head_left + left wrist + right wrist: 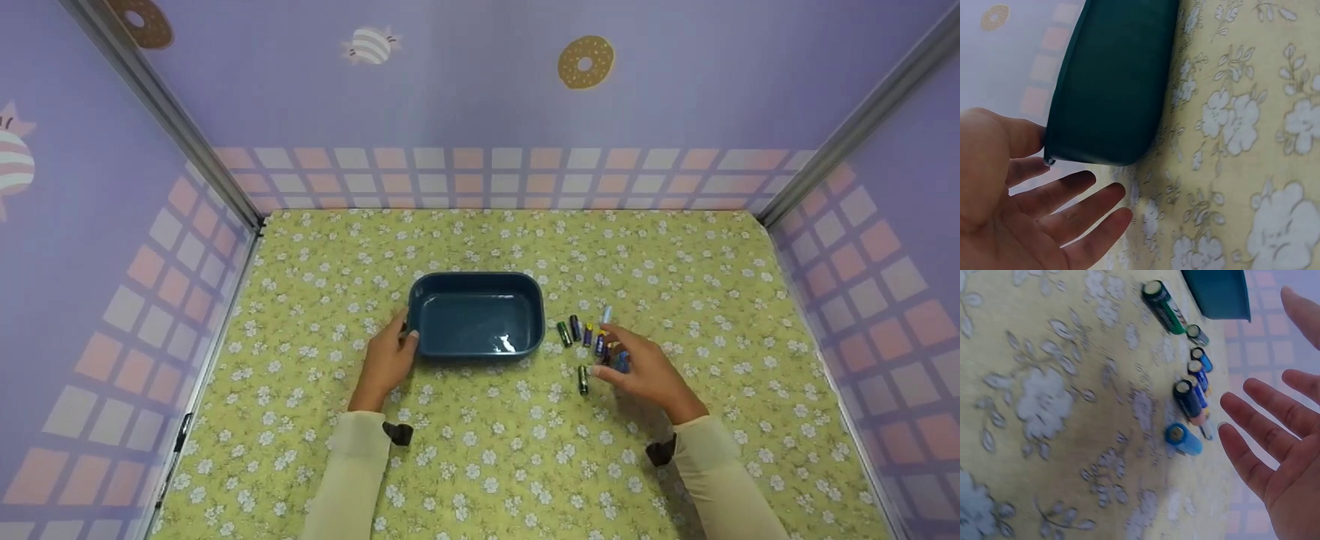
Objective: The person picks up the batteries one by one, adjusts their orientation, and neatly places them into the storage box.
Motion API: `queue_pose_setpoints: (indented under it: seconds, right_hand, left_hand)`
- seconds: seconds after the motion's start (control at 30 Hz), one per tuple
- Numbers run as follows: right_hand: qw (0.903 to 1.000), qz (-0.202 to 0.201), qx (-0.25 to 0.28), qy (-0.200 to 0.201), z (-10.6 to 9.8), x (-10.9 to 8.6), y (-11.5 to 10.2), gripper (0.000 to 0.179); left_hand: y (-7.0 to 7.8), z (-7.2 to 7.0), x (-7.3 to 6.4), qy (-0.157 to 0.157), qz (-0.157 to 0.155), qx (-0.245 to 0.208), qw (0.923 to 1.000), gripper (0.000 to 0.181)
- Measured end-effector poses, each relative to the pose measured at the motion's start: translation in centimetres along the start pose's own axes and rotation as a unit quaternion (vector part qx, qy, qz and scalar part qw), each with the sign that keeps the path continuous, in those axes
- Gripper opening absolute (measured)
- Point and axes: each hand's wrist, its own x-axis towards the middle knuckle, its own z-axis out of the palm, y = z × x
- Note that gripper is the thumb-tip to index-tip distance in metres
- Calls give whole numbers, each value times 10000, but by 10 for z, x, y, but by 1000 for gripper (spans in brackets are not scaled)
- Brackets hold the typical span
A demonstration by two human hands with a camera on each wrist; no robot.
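Note:
A dark blue rectangular dish [476, 354] stands on the cloth in front of me. My left hand [389, 354] is at its left side, thumb and index fingertip right at the rim in the left wrist view, the other fingers spread and extended below. My right hand [641, 367] is over a loose group of batteries right of the dish, its fingers spread with nothing between them. Among these are a green battery [1163, 307], a dark blue battery [1186, 398] and a light blue battery [1183, 439]. In the head view the hand partly covers the group.
A yellow flowered cloth [480, 465] covers the table. Purple walls with a checked band [487, 180] enclose the back and both sides, with metal posts [832, 116] at the corners. Dark bands [661, 452] show at both wrists.

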Motion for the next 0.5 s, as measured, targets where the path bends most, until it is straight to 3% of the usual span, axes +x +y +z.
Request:
queue_pose_setpoints:
  seconds: [0.3, 0.5]
  right_hand:
    - [9997, 22, -49, -245, 18, -3, 1, 85]
    - [9997, 52, -88, -200, 25, -5, -1, 79]
  left_hand:
    - [1, 5, -1, 87, -134, 180, 9997, 58]
    - [1, 6, -3, 116, -140, 233, 9996, 57]
